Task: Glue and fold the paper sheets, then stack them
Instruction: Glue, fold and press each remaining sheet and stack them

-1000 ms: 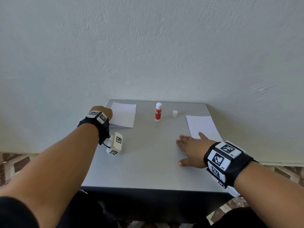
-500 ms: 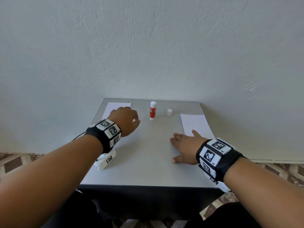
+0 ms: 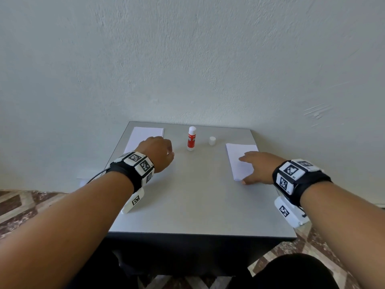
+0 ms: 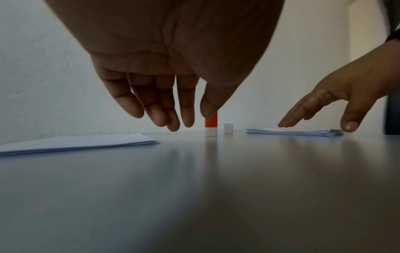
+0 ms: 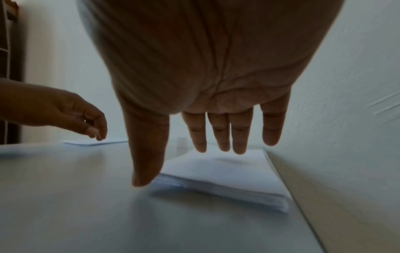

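Observation:
A thin pile of white sheets [image 3: 145, 135] lies at the table's far left, also in the left wrist view [image 4: 75, 142]. A thicker stack of white sheets [image 3: 241, 163] lies at the right edge [image 5: 218, 172]. A red and white glue stick [image 3: 191, 138] stands uncapped at the back middle [image 4: 211, 127], its white cap [image 3: 212, 141] beside it. My left hand [image 3: 163, 152] hangs over the table left of the glue stick, fingers [image 4: 171, 118] loosely curled and empty. My right hand [image 3: 257, 166] is spread flat just over the right stack, fingers [image 5: 220, 137] straight; I cannot tell if they touch it.
The grey table [image 3: 193, 197] stands against a pale plaster wall. Its right edge [image 5: 288, 188] runs close beside the thick stack. Patterned floor tiles show on both sides below.
My left hand has left the far-left pile and moved right, toward the glue stick. My right hand has moved from the bare tabletop rightward over the thick stack.

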